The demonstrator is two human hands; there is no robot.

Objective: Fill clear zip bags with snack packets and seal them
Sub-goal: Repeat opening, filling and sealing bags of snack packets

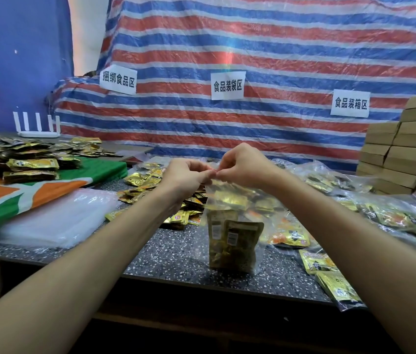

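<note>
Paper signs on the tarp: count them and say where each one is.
3: left sign, middle sign, right sign near the boxes. None seems hidden.

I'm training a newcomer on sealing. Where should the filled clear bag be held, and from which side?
By its top zip edge, from above: the bag is upright, packets sunk to its bottom; left hand and right hand pinch there now.
</note>
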